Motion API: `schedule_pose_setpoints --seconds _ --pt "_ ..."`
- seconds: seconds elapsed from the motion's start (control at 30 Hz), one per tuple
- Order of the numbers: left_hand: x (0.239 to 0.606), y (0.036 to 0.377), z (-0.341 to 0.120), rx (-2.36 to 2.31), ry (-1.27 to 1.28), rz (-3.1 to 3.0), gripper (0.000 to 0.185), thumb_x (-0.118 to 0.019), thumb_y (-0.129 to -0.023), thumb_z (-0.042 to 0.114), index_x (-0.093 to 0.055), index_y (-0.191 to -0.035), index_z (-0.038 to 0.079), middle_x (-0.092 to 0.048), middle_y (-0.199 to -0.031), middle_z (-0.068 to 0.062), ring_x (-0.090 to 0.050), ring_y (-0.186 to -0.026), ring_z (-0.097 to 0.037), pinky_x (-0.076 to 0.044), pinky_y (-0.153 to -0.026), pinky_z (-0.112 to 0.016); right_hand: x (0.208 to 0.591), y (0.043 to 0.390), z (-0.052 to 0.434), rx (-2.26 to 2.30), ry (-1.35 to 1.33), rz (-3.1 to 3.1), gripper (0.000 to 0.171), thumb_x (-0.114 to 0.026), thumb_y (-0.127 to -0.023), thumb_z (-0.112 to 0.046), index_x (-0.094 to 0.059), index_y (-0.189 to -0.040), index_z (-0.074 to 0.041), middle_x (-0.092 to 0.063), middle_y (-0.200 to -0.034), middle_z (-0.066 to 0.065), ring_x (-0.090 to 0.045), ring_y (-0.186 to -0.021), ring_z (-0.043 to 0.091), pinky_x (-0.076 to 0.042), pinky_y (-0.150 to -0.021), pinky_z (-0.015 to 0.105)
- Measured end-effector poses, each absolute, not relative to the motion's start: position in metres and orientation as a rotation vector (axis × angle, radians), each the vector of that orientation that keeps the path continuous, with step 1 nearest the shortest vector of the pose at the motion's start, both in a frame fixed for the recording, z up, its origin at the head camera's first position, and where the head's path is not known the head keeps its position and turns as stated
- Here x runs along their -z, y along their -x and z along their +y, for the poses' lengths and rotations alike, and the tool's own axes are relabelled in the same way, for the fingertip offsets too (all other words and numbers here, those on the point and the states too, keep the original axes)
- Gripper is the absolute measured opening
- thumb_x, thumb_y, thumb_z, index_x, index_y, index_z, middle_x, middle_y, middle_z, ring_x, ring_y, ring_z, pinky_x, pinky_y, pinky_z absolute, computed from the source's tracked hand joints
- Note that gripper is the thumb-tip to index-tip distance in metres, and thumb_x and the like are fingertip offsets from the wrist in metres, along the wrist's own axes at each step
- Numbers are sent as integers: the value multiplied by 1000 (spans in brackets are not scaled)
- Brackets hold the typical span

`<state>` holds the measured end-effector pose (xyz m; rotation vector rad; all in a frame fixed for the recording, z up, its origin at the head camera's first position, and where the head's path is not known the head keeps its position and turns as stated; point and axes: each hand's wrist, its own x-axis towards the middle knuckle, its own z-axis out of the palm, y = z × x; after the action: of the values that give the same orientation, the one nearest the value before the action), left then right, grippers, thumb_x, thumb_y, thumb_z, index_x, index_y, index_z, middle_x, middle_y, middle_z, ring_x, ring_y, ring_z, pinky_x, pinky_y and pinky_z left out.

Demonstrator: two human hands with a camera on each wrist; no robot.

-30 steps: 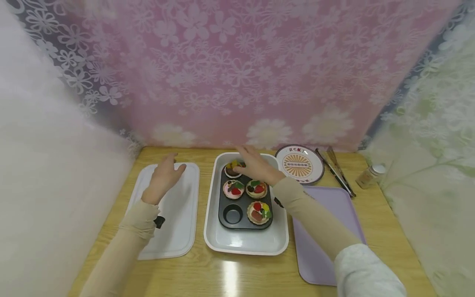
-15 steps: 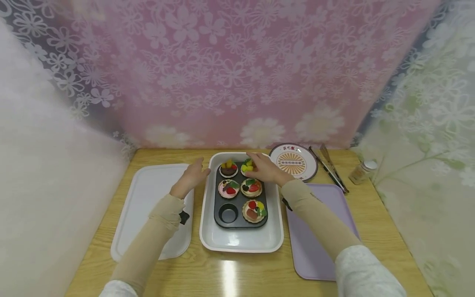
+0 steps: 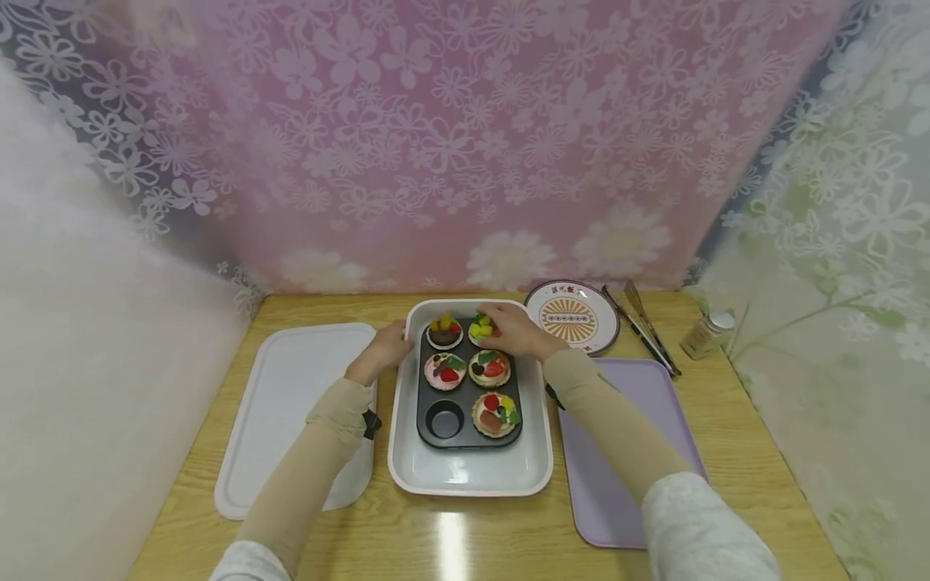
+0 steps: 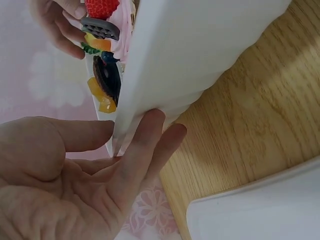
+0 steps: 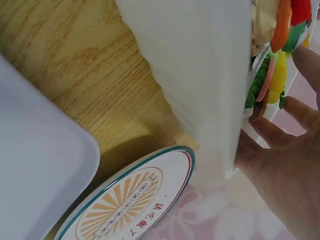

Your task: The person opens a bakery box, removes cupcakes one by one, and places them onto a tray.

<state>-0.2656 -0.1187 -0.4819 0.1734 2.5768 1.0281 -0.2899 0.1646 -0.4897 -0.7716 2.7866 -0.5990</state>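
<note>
A dark six-cup muffin pan (image 3: 468, 440) lies in a deep white tray (image 3: 471, 491). Tarts with toy-like fruit toppings fill every cup but the front left one. My left hand (image 3: 385, 349) pinches the tray's left wall near its back corner; in the left wrist view the thumb is at the rim and the fingers (image 4: 140, 145) lie along the outer side. Over the back right cup, my right hand (image 3: 512, 329) has thumb and fingers curled around the tart with yellow and green topping (image 3: 479, 327), its fingertips at the tart's edge in the right wrist view.
A flat white board (image 3: 298, 420) lies to the left. On the right are a lilac tray (image 3: 625, 460), a round patterned plate (image 3: 571, 317), long-handled utensils (image 3: 643, 327) and a small lidded jar (image 3: 708, 335). A flowered curtain (image 3: 450, 161) hangs behind the table.
My left hand has moved right from above the white board to the tray's wall. The right hand has settled onto the back right tart, its fingers closing around it.
</note>
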Motion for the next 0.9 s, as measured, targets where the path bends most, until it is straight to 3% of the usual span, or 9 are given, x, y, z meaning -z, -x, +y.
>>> schedule_pose_setpoints --seconds 0.13,0.37,0.5,0.63,0.73,0.8,0.9 --pt "486 265 -118 -1027 -178 2589 46 -43 -98 8 -39 -143 -3 -52 -137 -26 -59 -107 -35 -55 -76 -40 492 293 165 600 783 2777 73 -71 -90 -31 -37 -149 -5 -46 -146 20 -44 -134 37 -35 -113 51" --pt "487 261 -116 -1000 -126 2617 47 -42 -98 9 -39 -144 1 -51 -139 -21 -57 -112 -34 -53 -81 -42 498 299 161 547 818 2806 77 -74 -86 -27 -36 -149 -3 -52 -140 19 -53 -123 34 -41 -108 48" --pt "488 259 -118 -1070 -103 2579 49 -42 -98 9 -38 -146 3 -51 -139 -23 -61 -102 -33 -57 -70 -43 501 302 159 512 793 2809 78 -75 -85 -26 -36 -149 -4 -52 -142 18 -53 -125 33 -40 -109 48" --pt "490 260 -119 -1096 -113 2574 49 -43 -97 7 -38 -146 3 -52 -138 -23 -62 -93 -32 -57 -64 -44 502 304 158 490 800 2836 71 -77 -84 -25 -44 -143 -3 -58 -132 17 -57 -112 31 -44 -102 47" --pt "491 261 -118 -1077 -120 2589 51 -43 -97 7 -38 -147 4 -51 -140 -22 -61 -103 -35 -56 -71 -44 503 305 157 488 795 2851 64 -78 -83 -25 -50 -136 -4 -62 -117 14 -59 -99 28 -47 -92 45" --pt "490 262 -117 -1059 -125 2595 52 -43 -97 7 -36 -149 4 -48 -145 -21 -57 -116 -36 -55 -83 -44 503 306 157 481 784 2859 60 -79 -82 -26 -52 -132 -5 -63 -111 11 -58 -94 26 -47 -88 43" --pt "490 263 -116 -1046 -127 2587 53 -42 -98 7 -32 -150 4 -44 -148 -21 -51 -127 -37 -52 -93 -47 503 306 157 475 764 2859 58 -79 -82 -28 -53 -129 -6 -62 -109 9 -57 -93 24 -47 -87 42"
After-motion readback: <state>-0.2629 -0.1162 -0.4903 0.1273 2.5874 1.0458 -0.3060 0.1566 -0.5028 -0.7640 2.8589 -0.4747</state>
